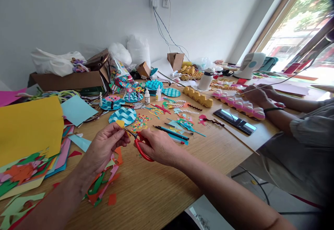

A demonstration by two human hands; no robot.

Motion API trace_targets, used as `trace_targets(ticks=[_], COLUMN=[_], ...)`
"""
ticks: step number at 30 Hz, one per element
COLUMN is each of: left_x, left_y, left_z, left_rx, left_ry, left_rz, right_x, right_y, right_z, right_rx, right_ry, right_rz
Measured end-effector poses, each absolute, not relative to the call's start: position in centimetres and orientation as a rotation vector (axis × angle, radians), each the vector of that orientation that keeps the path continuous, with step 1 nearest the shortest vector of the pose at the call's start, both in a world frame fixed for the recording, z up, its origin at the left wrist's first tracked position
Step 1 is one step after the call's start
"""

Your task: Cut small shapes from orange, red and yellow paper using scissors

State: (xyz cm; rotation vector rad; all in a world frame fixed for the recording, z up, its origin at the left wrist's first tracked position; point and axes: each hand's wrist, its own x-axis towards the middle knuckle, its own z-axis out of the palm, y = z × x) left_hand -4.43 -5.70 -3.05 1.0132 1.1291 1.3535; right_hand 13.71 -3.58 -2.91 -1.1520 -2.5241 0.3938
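My left hand (105, 143) pinches a small piece of yellow paper (120, 123), raised over the near part of the table. In my right hand (159, 146) are scissors with red handles (143, 150); their blades point left and meet the paper by my left fingertips. Just beyond sits a round blue wave-patterned paper disc (122, 116), with many tiny coloured paper bits (141, 121) beside it. Coloured paper scraps (100, 185) lie below my left hand. Pens (172, 132) rest on blue paper to the right of my hands.
Stacked coloured sheets, yellow on top (30, 125), cover the left side. Glue bottles (147, 97) stand behind. A phone (235, 121) and a thin wooden stick (241, 139) lie right. A co-worker's hands (255, 96) are over a pink egg-carton strip (238, 105).
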Motion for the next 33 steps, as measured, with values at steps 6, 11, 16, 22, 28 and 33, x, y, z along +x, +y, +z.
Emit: trace_targets(ticks=[6, 11, 16, 22, 28, 33], left_x=[-4.48, -4.52, -4.58, -4.42, -4.47, -4.48], left_y=[-5.73, -5.71, -5.75, -5.7, -5.65, -5.71], left_z=[-3.26, -3.4, -3.34, -3.43, -3.67, -3.64], left_rx=[0.992, 0.984, 0.967, 0.988, 0.964, 0.966], left_ry=[1.121, 1.123, 1.117, 1.101, 1.094, 1.089], left_rz=[1.371, 1.377, 1.406, 1.404, 1.399, 1.396], right_x=[13.9, 14.03, 13.97, 13.99, 13.98, 13.95], right_y=[-3.48, -3.5, -3.55, -3.47, -3.25, -3.31], right_z=[-3.08, -3.1, -3.03, -3.07, -3.01, -2.94], right_rx=[-1.111, -1.121, -1.121, -1.124, -1.108, -1.097], right_ry=[-2.504, -2.502, -2.503, -2.506, -2.524, -2.511], right_rz=[0.434, 0.442, 0.448, 0.429, 0.425, 0.43])
